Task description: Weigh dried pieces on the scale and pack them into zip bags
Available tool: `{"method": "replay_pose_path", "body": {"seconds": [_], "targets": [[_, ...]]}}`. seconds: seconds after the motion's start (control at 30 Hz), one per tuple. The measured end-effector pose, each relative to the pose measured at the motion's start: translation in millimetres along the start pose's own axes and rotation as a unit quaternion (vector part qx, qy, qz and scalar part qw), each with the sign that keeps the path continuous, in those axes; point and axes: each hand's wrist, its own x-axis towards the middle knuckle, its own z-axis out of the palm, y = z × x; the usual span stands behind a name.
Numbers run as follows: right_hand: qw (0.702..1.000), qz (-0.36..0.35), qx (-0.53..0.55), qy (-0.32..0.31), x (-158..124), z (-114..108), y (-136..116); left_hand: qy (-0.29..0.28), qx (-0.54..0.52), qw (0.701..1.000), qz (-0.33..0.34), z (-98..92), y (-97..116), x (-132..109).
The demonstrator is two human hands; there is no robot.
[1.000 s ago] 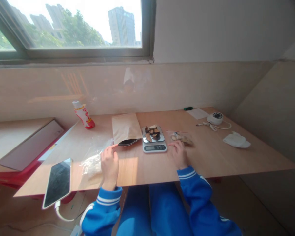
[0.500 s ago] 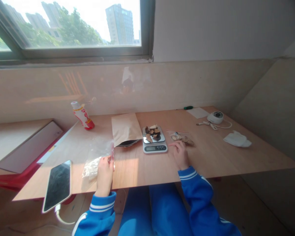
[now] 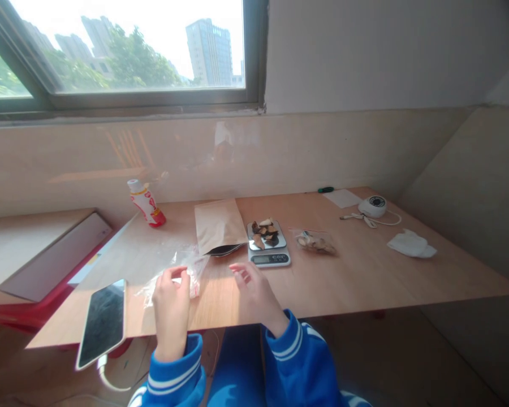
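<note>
My left hand (image 3: 172, 299) is at the front left of the table, its fingers bent round part of a crumpled clear zip bag (image 3: 199, 268). Where the fingertips meet the plastic is partly hidden. My right hand (image 3: 257, 291) hovers in front of the scale, fingers curved and apart, holding nothing. The white kitchen scale (image 3: 269, 259) carries several dried brown and pale slices (image 3: 265, 233) on its plate. Beside it on the left lies a kraft paper pouch (image 3: 220, 223), its mouth gaping toward me. A clear bag of pale slices (image 3: 316, 243) rests on the right.
A red and white bottle (image 3: 147, 204) stands at the back left. A phone (image 3: 102, 322) on a cable overhangs the front left edge. Farther right are a white round device (image 3: 371, 207) with a cord, a crumpled white tissue (image 3: 411, 243), paper (image 3: 343, 198) and a green-handled tool (image 3: 326, 190).
My right hand has moved left, from beside the bag of slices to the scale's front. The clear zip bag has shifted and crumpled by my left hand, which has turned inward. The view tilted slightly.
</note>
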Motion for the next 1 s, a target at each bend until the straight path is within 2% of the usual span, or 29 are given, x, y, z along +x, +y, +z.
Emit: {"method": "replay_pose_path", "body": {"seconds": [0.1,0.13,0.2,0.3,0.43,0.5,0.6,0.73,0.83,0.97,1.0], "targets": [[0.995,0.052,0.08,-0.021,11.6,28.9,-10.7,0.034,-0.046,0.998,-0.012,-11.2,24.1,-13.4],[0.992,0.059,0.111,-0.022,14.7,34.2,-13.6,0.029,-0.09,0.995,-0.017,-11.3,32.3,-18.9],[0.985,0.059,0.163,-0.01,18.3,37.4,-18.7,-0.015,-0.195,0.981,0.012,-6.0,46.9,-30.2],[0.979,0.047,0.196,0.023,17.3,26.0,-22.1,-0.077,-0.278,0.955,0.068,8.4,58.4,-44.1],[0.975,0.054,0.21,0.039,10.0,0.4,-18.0,-0.134,-0.237,0.952,0.143,21.4,52.4,-52.2],[0.983,0.049,0.173,0.041,5.4,-9.2,-14.9,-0.131,-0.195,0.953,0.193,25.1,45.3,-51.8],[0.995,0.048,0.087,0.031,-1.2,-18.1,-13.2,-0.096,-0.164,0.948,0.256,33.8,37.9,-48.2],[0.997,0.066,0.022,0.038,-5.0,-25.5,-15.1,-0.048,-0.164,0.937,0.305,54.2,39.5,-46.5],[0.995,0.072,0.048,0.051,-2.2,-32.4,-10.9,-0.036,-0.208,0.936,0.282,65.4,44.1,-49.3],[0.984,0.125,0.042,0.116,4.9,-43.5,7.9,0.005,-0.295,0.946,0.131,64.7,46.7,-49.5],[0.984,0.127,0.042,0.116,7.2,-45.6,13.4,0.017,-0.31,0.945,0.101,63.2,46.5,-48.2]]}}
